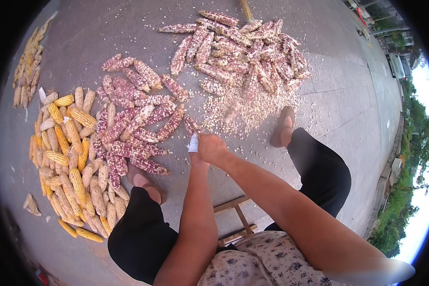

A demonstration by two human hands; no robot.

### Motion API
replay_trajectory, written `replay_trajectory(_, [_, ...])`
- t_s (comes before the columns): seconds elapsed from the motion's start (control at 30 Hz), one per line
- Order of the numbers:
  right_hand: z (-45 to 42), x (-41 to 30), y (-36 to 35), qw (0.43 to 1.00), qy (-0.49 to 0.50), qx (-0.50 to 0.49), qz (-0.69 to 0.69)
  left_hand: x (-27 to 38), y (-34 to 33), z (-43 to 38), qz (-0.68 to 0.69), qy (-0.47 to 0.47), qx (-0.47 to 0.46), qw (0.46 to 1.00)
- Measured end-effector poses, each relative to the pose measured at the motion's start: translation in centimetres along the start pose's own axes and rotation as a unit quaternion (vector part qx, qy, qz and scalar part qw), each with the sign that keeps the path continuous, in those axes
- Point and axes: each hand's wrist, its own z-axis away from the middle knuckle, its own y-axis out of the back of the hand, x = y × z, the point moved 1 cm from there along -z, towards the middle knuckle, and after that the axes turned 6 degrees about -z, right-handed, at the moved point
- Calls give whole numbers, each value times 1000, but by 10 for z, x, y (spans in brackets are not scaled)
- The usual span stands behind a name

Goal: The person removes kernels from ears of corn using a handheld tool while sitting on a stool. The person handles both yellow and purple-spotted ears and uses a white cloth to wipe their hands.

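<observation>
Between my knees, a purple-and-white corn cob (190,125) points forward and left out of my left hand (196,156), which grips its near end. White wrapping (193,143) covers part of that hand. Curled tightly, my right hand (212,147) presses against the left at the same end of the cob. Something thin may stick out by its knuckles, but its fingers hide what they hold. Close by on the left lies a heap of purple-and-white cobs (128,125). Loose pale kernels (232,111) are scattered on the paving ahead of the hands.
Yellow and tan cobs (71,161) lie heaped at left, with another pile (28,68) farther off. Ahead is a heap of cobs with pale stripes (243,50), a stick (246,10) at its back. A wooden stool (236,214) is under me. A vehicle (398,66) stands far right.
</observation>
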Motion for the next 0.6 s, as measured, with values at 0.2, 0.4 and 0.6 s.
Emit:
replay_trajectory(0.2, [-52, 27, 25, 960, 149, -65, 227, -30, -12, 21, -92, 126, 52, 986])
replay_trajectory(0.4, [33, 72, 47, 982, 174, 47, -54, -3, -3, 5, 46, 58, 43, 996])
replay_trajectory(0.6, [153, 84, 60, 978, 123, 6, -167, -8, -4, 4, 66, 50, 21, 996])
